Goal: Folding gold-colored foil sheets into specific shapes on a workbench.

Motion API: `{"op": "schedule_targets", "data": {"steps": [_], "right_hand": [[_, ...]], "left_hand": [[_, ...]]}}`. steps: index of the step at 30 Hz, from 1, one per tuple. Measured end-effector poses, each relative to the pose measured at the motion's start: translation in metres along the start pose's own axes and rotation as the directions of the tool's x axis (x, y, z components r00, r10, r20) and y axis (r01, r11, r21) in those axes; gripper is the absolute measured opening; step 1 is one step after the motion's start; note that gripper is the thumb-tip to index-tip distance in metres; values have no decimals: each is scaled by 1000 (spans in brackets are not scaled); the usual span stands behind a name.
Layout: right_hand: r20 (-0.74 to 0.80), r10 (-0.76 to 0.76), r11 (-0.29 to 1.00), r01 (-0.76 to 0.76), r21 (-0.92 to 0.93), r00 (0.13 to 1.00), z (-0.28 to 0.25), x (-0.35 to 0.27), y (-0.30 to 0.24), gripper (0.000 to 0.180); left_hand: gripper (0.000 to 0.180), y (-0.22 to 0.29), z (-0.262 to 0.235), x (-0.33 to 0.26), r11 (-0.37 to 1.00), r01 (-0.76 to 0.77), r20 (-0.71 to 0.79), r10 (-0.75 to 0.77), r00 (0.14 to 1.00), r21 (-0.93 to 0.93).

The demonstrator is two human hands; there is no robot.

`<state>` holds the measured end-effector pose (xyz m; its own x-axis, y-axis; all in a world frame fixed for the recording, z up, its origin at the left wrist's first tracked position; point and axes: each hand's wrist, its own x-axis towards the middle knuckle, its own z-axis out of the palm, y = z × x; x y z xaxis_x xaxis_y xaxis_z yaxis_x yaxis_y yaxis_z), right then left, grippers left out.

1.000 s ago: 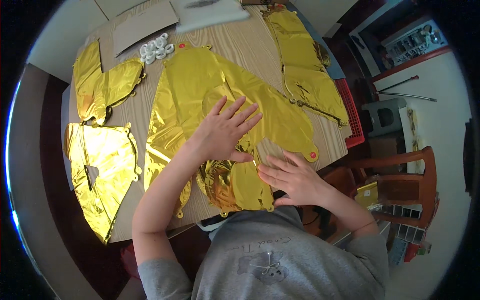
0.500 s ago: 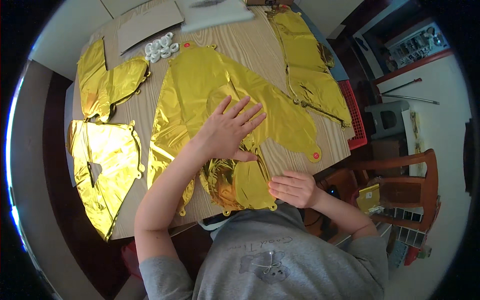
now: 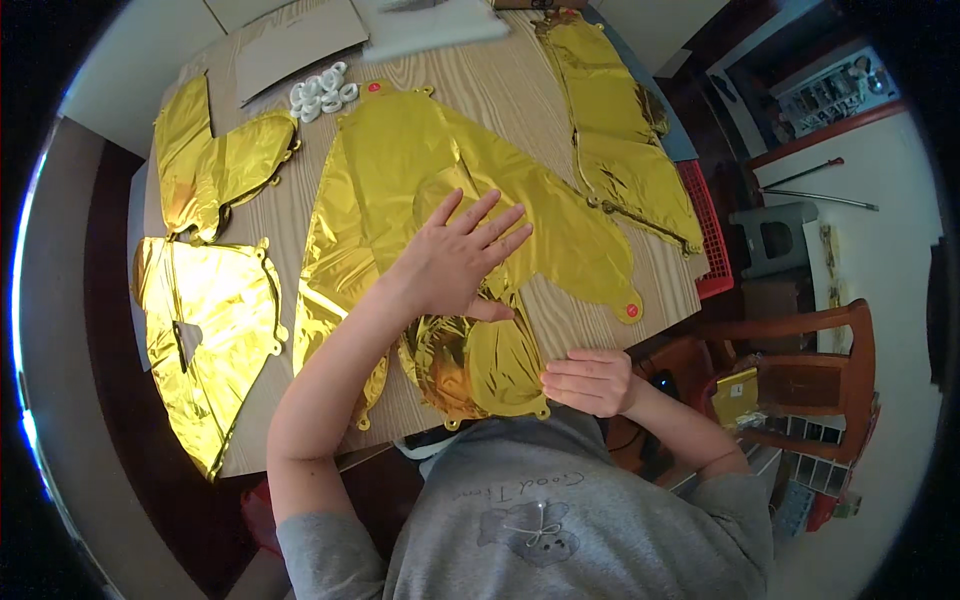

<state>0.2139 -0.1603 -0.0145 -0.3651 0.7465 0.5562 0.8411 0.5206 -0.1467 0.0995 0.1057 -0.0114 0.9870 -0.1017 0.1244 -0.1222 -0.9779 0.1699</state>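
A large flat gold foil balloon (image 3: 390, 170), with small tabs and red dots at its corners, spreads over the wooden table. My left hand (image 3: 465, 255) lies on it palm down, fingers spread. Below that hand, the balloon's near part is crumpled and folded, reaching the table edge by my shirt. At the right rim of this part is my right hand (image 3: 590, 382), its fingers pressed together along the foil edge; the thumb is hidden beneath.
More gold foil pieces lie at the left, an upper one (image 3: 215, 160) and a lower one (image 3: 215, 330), and another foil piece (image 3: 620, 130) at the far right. White rings (image 3: 323, 92), a grey board (image 3: 300, 45) and white sheeting (image 3: 430, 30) sit at the back. A red basket (image 3: 708, 230) and wooden chair (image 3: 850, 390) stand right.
The foil by my right hand has bulged and creased more. My right hand has shifted very slightly; my left hand stays in place.
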Motion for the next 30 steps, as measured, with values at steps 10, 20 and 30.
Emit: {"op": "schedule_targets", "data": {"steps": [10,20,30], "right_hand": [[61,221,974,-224,45,973,-9,36,7,15],[237,361,930,-365,-28,902,-4,47,26,37],[411,311,950,-292,-111,857,-7,62,48,80]], "left_hand": [[102,0,-1,0,1000,3,3,-3,1000,18],[103,0,0,-1,1000,5,5,-5,1000,-7],[100,0,0,-1,1000,-5,-18,5,1000,12]]}}
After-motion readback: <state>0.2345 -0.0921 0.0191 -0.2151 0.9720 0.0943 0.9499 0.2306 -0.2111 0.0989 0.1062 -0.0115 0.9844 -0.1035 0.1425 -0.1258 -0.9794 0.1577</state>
